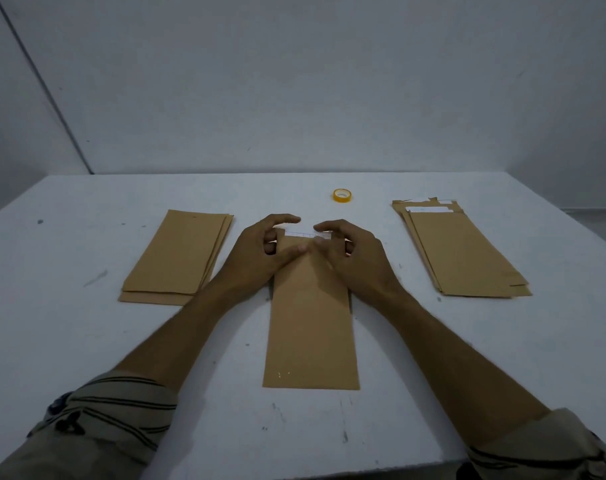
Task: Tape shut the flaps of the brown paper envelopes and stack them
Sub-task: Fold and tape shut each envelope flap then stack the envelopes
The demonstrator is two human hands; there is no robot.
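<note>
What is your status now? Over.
Left hand and right hand grip middle envelope at its far end. Tape roll lies beyond, untouched. Nothing in the way.

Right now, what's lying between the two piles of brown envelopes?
One single envelope, with the left hand and right hand holding its flap end; head view.

hands 2: left hand, right hand | single envelope 1, centre | envelope stacks 2: left stack, right stack, envelopes per stack unclear | tape roll 1, far centre | sleeves 2: left sleeve, right sleeve | table 1
</note>
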